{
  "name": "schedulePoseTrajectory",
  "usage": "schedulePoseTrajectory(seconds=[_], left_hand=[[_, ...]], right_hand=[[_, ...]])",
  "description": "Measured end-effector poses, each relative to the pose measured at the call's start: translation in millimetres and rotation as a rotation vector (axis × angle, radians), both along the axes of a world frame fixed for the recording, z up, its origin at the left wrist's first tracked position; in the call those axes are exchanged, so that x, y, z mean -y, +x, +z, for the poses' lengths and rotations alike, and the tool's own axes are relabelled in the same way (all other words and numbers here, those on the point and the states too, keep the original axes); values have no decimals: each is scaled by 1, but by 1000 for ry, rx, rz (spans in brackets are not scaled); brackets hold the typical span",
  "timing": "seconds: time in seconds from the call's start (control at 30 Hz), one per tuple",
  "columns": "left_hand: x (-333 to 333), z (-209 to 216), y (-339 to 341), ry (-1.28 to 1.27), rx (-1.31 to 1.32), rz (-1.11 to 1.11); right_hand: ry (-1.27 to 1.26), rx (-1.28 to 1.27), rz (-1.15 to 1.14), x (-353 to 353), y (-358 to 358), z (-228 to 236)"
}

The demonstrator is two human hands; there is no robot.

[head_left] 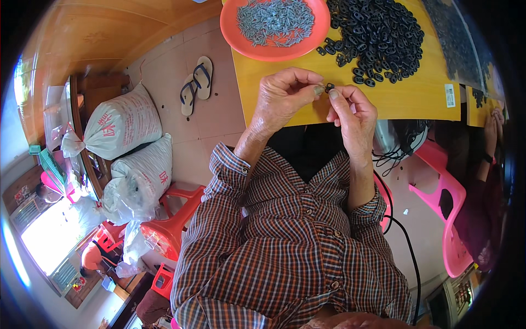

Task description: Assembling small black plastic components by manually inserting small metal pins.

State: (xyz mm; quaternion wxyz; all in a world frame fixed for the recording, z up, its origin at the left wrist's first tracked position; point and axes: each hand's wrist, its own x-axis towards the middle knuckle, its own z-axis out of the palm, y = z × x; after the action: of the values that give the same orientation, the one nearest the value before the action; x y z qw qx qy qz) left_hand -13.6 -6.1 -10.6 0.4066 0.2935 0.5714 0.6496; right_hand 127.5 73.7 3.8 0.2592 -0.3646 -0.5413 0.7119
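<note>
Your right hand [356,114] pinches the black piece [329,86]; just left of it, your left hand [282,98] curls, finger closure unclear.

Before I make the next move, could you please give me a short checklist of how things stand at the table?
1. Black piece pinched at the right hand's fingertips: ok.
2. Left hand close beside that piece: ok.
3. Small part held in the left hand's fingertips: cannot tell.
4. Small grey parts lying in the orange-red dish: ok.
5. Loose black pieces heaped on the yellow table, right of the dish: ok.
</note>
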Motion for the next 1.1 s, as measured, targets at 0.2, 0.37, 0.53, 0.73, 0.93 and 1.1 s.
schedulePoseTrajectory(seconds=[0.2, 0.37, 0.53, 0.73, 0.93, 1.1], left_hand=[[0, -1, 0, -8, 11, -9], [1, 3, 0, -32, -13, -17], [1, 2, -2, -30, -6, -38], [1, 1, -3, -42, -17, -43], [2, 1, -6, -65, -28, -74], [2, -1, -8, -63, -21, -95]], right_hand=[[8, 4, 10, 0, 0, 0], [16, -4, 18, 1, 0, 0], [36, 8, 30, 1, 1, -2], [73, -1, 35, 0, -1, -3], [107, 14, 61, -1, 0, -5], [119, 25, 78, 0, 0, -7]])
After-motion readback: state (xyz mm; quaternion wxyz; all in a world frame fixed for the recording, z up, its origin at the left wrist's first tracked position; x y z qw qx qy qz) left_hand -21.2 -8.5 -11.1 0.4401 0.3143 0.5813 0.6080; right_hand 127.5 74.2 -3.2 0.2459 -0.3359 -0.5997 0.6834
